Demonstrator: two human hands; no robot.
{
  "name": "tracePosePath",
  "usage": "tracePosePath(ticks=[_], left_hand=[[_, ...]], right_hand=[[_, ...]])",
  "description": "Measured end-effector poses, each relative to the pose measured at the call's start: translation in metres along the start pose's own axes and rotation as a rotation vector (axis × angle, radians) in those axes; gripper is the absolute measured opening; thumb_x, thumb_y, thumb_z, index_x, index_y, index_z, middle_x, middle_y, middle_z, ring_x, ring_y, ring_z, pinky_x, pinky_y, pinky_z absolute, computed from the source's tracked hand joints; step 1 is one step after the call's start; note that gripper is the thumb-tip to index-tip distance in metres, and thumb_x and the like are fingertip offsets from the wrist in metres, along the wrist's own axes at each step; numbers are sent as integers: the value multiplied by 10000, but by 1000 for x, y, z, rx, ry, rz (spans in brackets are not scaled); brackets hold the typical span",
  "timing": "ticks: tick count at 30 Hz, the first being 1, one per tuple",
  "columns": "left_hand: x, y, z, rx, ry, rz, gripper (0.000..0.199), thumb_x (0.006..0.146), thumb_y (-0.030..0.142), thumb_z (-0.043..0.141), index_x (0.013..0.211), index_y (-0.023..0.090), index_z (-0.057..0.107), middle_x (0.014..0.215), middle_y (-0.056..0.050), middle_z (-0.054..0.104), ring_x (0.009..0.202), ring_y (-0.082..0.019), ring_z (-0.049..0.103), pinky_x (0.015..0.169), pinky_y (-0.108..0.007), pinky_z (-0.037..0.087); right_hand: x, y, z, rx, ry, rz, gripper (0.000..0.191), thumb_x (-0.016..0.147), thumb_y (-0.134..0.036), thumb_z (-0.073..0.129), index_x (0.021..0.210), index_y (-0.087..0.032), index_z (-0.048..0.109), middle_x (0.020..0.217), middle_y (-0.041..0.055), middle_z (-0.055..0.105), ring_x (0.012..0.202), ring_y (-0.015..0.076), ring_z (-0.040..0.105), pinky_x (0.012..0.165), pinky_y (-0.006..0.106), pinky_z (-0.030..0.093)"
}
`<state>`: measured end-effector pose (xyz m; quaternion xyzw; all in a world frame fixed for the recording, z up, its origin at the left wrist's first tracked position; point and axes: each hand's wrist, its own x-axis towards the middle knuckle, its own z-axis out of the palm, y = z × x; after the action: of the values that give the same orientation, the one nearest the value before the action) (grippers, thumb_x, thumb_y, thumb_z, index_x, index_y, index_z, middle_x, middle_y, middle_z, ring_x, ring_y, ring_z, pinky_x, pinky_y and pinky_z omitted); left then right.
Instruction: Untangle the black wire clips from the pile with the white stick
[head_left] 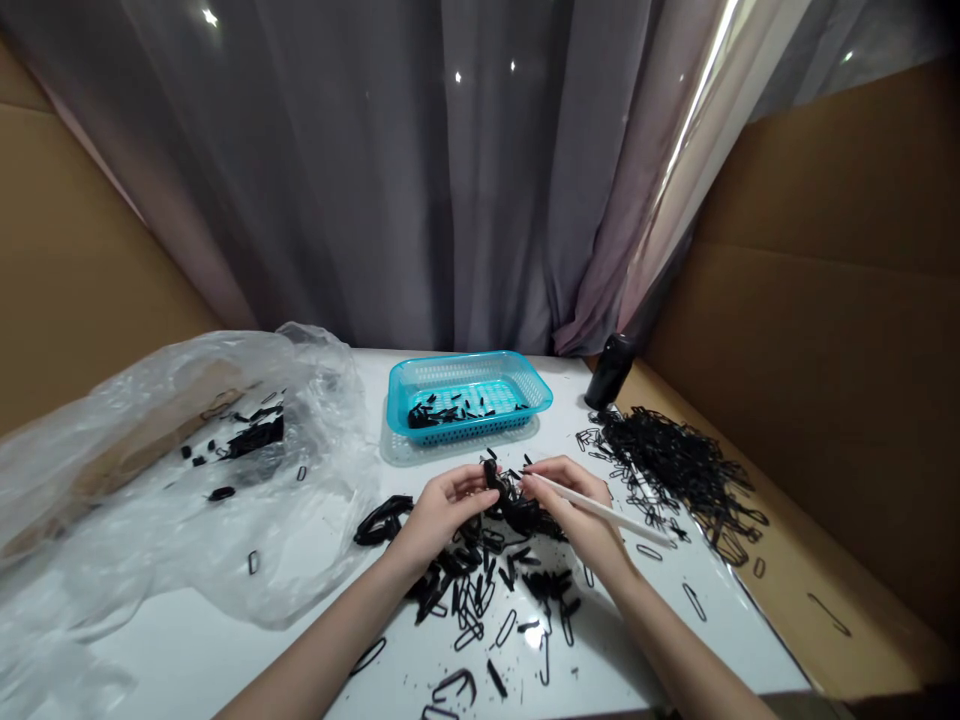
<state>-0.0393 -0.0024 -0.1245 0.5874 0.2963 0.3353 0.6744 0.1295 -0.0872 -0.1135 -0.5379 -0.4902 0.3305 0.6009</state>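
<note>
Near the middle of the white table, my left hand [448, 508] pinches a small black piece [490, 473] between thumb and fingers. Just to its right, my right hand [576, 500] is closed around a thin white stick [611, 514], whose tip points at the black piece. Whether the tip touches it cannot be made out. Beneath and in front of both hands lies a loose pile of black pieces and thin oval loops [472, 590].
A turquoise basket [471, 433] holding small black bits stands behind my hands. Clear plastic bags [315, 560] cover the left side. At the right are a heap of black loops [675, 465] and a black cylinder [610, 372]. Cardboard walls [832, 270] flank the white table [187, 650].
</note>
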Motion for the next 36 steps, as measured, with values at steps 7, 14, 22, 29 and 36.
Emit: tracePosePath(ticks=[7,14,22,29,36], left_hand=[[3,-8,-4,83,89,-23,331,646,385,821,870,147,764,924,-93,782,904,-260,707,920,-396,509],[2,-6,-3,201,79,33,248,698,396,764,786,165,747,833,-64,769,807,-234,690,785,-333,520],[-2,-5,-2,273,-2,110,211,784,379,707,817,173,740,843,-49,749,798,-211,660,739,-289,496],[-4,-2,0,302,16,162,199,797,365,687,809,172,732,824,-51,740,774,-207,645,708,-285,483],[-6,-1,0,359,26,184,191,820,356,667,803,173,720,807,-43,719,749,-191,608,688,-273,450]], right_hand=[[1,-2,-6,-154,-121,-219,89,820,-327,740,878,-271,779,955,57,732,904,223,683,791,345,540],[2,1,-8,-229,-219,-271,105,850,-297,709,938,-294,767,1073,46,745,998,232,692,922,400,523],[3,1,-8,-147,-224,-125,129,847,-329,700,942,-261,756,1060,49,753,955,236,720,860,374,578],[3,-1,-9,-56,-248,-40,126,825,-335,720,916,-253,750,1094,51,744,987,237,716,879,384,580],[3,-1,-9,-143,-247,-143,104,843,-317,704,911,-268,765,1047,50,759,964,240,719,876,402,576]])
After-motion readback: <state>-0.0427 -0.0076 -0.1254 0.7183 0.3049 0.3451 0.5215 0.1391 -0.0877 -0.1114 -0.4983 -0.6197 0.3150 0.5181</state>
